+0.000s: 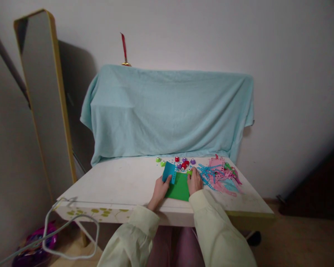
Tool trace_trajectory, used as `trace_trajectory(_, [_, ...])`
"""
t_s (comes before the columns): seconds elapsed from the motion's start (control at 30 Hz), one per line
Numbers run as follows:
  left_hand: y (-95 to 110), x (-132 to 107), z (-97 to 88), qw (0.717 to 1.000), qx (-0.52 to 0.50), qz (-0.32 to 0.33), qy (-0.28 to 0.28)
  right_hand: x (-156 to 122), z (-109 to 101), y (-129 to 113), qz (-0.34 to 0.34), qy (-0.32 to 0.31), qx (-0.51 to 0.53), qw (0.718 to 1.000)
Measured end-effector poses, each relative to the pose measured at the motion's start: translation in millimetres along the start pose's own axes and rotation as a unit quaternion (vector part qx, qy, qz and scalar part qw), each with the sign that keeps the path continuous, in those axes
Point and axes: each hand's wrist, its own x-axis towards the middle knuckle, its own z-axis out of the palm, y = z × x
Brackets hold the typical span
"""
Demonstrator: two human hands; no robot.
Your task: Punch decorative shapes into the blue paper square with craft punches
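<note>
My left hand (160, 188) pinches a piece of blue paper (169, 171) with a row of small holes along its right edge. Beneath it, a green sheet of paper (180, 189) lies near the table's front. My right hand (195, 181) closes around a small light-green paper punch (189, 172), just right of the blue paper; its fingertips are partly hidden. Behind the hands stand several more small punches: a red punch (185, 164), a purple punch (193, 161) and a green punch (158, 159). Tiny blue paper bits are scattered among them.
A heap of pink, blue and green punched paper strips (218, 176) lies on the white table (114, 181) at the right. A light-blue cloth (167, 111) hangs behind. A white cable (71, 257) loops at the front left, near a tall mirror (41, 74).
</note>
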Motion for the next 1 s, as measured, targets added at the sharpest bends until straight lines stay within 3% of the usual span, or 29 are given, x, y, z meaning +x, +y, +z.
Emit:
trace_trajectory(0.63, [5, -2, -0.9, 1.000, -0.009, -0.011, -0.003, -1, 0, -2, 0.009, 0.031, 0.022, 0.999])
trace_trajectory(0.8, [0, 2, 0.0, 0.999, 0.003, -0.037, -0.004, 1, -18, -7, 0.022, 0.055, 0.081, 0.995])
trace_trajectory(0.9, [15, 7, -8.5, 0.999, 0.003, -0.045, -0.019, 19, -40, -3, -0.010, 0.082, 0.130, 0.988])
trace_trajectory(1.0, [52, 18, -24.9, 0.997, -0.065, -0.013, -0.023, 50, -61, 6, -0.021, 0.103, 0.145, 0.984])
